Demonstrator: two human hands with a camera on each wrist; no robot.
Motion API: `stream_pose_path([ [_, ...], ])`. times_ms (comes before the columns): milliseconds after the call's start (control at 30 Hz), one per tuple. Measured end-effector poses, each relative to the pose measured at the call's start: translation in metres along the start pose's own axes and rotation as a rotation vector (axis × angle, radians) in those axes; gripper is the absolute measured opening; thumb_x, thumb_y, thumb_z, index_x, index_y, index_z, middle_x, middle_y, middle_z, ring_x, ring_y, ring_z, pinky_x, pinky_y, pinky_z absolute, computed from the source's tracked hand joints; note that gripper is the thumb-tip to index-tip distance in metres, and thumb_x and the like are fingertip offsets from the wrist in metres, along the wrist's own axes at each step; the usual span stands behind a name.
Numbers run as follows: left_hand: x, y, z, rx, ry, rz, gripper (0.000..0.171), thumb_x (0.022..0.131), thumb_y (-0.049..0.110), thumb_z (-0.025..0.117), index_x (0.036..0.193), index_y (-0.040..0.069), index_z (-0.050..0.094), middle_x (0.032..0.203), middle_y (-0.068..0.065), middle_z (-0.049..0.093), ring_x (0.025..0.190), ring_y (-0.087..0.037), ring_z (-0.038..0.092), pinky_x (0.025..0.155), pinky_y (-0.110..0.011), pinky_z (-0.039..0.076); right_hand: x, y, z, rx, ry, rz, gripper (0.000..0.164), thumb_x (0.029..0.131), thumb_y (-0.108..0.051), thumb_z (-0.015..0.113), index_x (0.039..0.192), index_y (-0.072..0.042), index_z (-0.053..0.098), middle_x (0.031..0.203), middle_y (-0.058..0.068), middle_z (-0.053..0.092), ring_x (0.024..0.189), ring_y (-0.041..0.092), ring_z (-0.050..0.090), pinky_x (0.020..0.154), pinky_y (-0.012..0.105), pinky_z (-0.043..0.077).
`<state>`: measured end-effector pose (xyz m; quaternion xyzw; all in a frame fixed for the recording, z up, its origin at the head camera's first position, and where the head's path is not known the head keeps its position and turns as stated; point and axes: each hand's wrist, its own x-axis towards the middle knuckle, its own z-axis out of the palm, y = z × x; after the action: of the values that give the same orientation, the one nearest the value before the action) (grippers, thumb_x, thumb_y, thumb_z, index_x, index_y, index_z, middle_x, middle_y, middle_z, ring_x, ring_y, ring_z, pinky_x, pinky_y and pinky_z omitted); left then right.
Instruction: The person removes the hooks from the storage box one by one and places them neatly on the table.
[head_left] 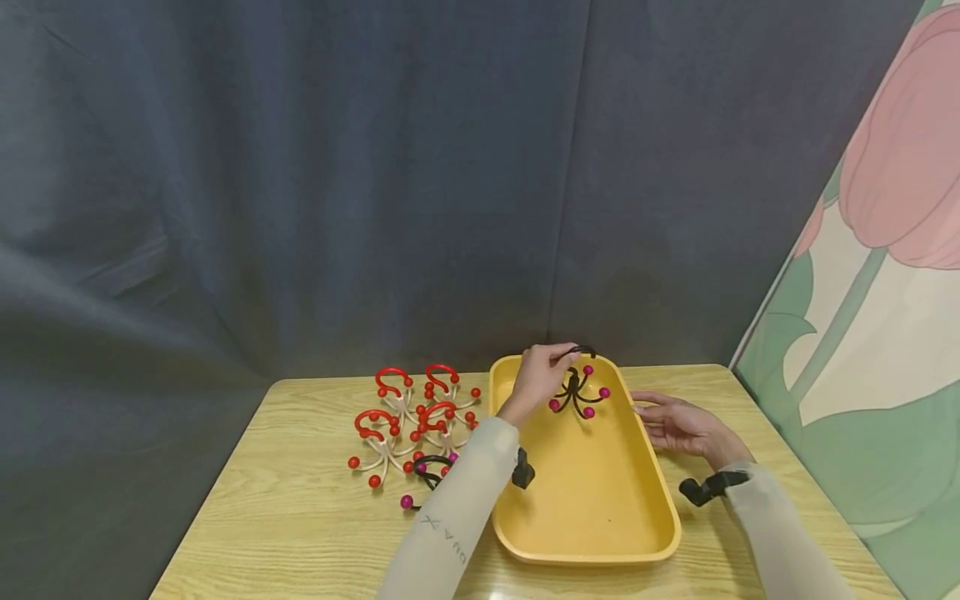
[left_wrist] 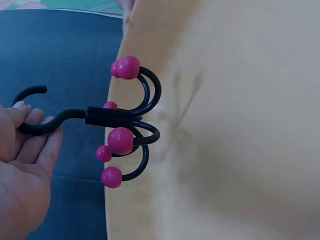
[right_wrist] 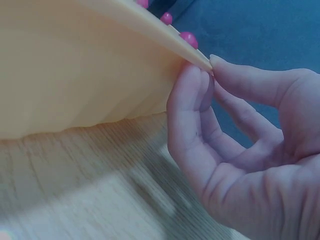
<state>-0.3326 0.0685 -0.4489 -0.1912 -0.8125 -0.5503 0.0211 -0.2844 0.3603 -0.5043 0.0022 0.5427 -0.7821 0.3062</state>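
My left hand [head_left: 537,379] reaches over the far end of a yellow tray [head_left: 585,483]. Its thumb and fingers pinch the curved hook end of a black multi-arm hanger hook [left_wrist: 102,116] with pink ball tips. The hook's arms hang over the inside of the tray, and their shadow falls on it in the left wrist view. At the tray's right side, my right hand [head_left: 678,427] holds the rim between thumb and fingers, as the right wrist view shows close up.
Left of the tray stand several white hanger hooks [head_left: 384,447] with red hook ends and red balls. Another black hook [head_left: 431,460] with pink balls is in front of them, partly behind my left sleeve. A dark curtain [head_left: 420,192] backs the wooden table [head_left: 277,483]; a flower-painted wall [head_left: 885,358] borders the right.
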Motion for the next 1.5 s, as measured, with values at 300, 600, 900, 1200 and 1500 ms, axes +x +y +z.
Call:
stream_pose_path([
  [300, -0.005, 0.017, -0.027, 0.030, 0.005, 0.057, 0.029, 0.106, 0.030, 0.064, 0.130, 0.019, 0.077, 0.124, -0.002, 0.079, 0.103, -0.011, 0.075, 0.085, -0.023, 0.060, 0.001, -0.001, 0.002, -0.010, 0.051, 0.012, 0.028, 0.112, -0.007, 0.047, 0.133, -0.020, 0.061, 0.119, 0.008, 0.079, 0.103, 0.021, 0.078, 0.093, 0.039, 0.063],
  [600, -0.015, 0.037, -0.053, 0.033, -0.016, 0.128, 0.029, 0.106, 0.029, 0.064, 0.129, 0.018, 0.077, 0.118, -0.002, 0.081, 0.102, -0.012, 0.075, 0.088, -0.024, 0.061, -0.003, 0.000, 0.000, 0.002, 0.040, 0.017, 0.028, 0.112, -0.008, 0.047, 0.130, -0.021, 0.064, 0.121, 0.008, 0.078, 0.105, 0.021, 0.077, 0.095, 0.040, 0.062],
  [900, -0.030, 0.049, -0.075, 0.011, 0.005, 0.147, 0.027, 0.105, 0.028, 0.066, 0.126, 0.017, 0.079, 0.114, -0.002, 0.082, 0.106, -0.015, 0.078, 0.094, -0.028, 0.062, -0.007, -0.001, -0.006, 0.019, -0.027, 0.006, 0.034, 0.113, -0.006, 0.042, 0.129, -0.022, 0.068, 0.120, 0.007, 0.079, 0.107, 0.022, 0.078, 0.094, 0.039, 0.062],
  [1200, -0.057, 0.046, -0.108, -0.037, 0.037, 0.140, 0.026, 0.106, 0.022, 0.063, 0.125, 0.012, 0.078, 0.115, -0.006, 0.081, 0.109, -0.019, 0.078, 0.097, -0.035, 0.062, -0.004, 0.001, -0.006, 0.016, -0.070, -0.005, 0.037, 0.113, -0.005, 0.040, 0.132, -0.021, 0.067, 0.120, 0.006, 0.079, 0.107, 0.021, 0.078, 0.094, 0.038, 0.063],
  [1500, -0.090, 0.040, -0.151, -0.015, 0.101, 0.174, 0.021, 0.105, 0.024, 0.065, 0.119, 0.017, 0.080, 0.110, -0.003, 0.082, 0.104, -0.020, 0.078, 0.095, -0.039, 0.063, -0.003, 0.001, -0.005, 0.016, -0.058, -0.004, 0.037, 0.113, -0.005, 0.040, 0.130, -0.022, 0.068, 0.118, 0.005, 0.079, 0.106, 0.019, 0.077, 0.095, 0.037, 0.063],
])
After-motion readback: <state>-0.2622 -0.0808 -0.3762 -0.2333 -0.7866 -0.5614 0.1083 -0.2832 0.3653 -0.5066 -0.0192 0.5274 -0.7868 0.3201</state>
